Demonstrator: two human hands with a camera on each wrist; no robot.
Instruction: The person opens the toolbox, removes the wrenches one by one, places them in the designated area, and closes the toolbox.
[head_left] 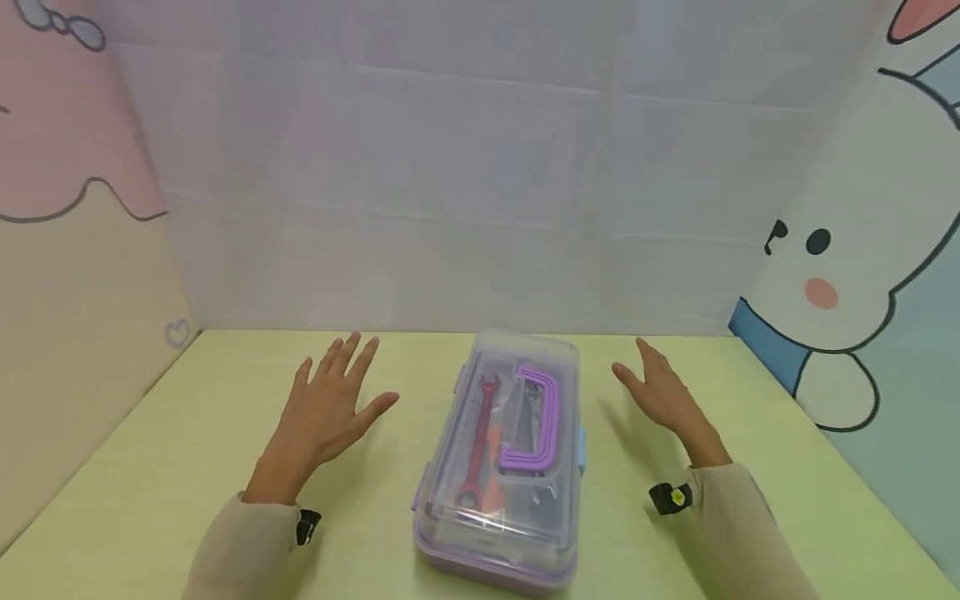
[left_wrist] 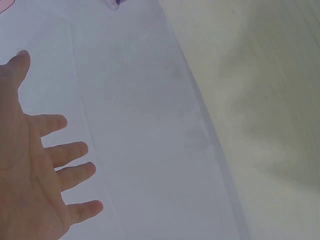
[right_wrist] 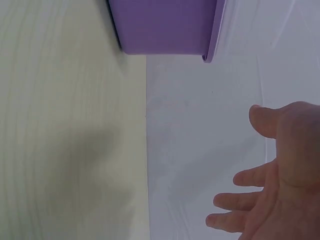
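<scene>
A toolbox [head_left: 450, 533] with a purple base, clear lid and purple handle [head_left: 552, 417] rests closed on the table between the two hands. Through the lid show a red wrench [head_left: 480, 442], an orange tool [head_left: 492, 487] and some grey pieces. To the left of the box is the left hand [head_left: 322, 412], held over the table with its fingers spread and nothing in it. The right hand [head_left: 663, 396] hovers on the other side, fingers extended, thumb toward the box, also holding nothing. In the right wrist view the purple base [right_wrist: 165, 25] appears above the right hand [right_wrist: 285, 180].
The pale yellow table [head_left: 187, 400] meets a white sheet wall [head_left: 450, 167] at its back edge. Cartoon-printed panels flank it, with a rabbit figure [head_left: 832, 250] on the right one. Dark straps [head_left: 670, 498] sit at the wrists by beige sleeves [head_left: 742, 525].
</scene>
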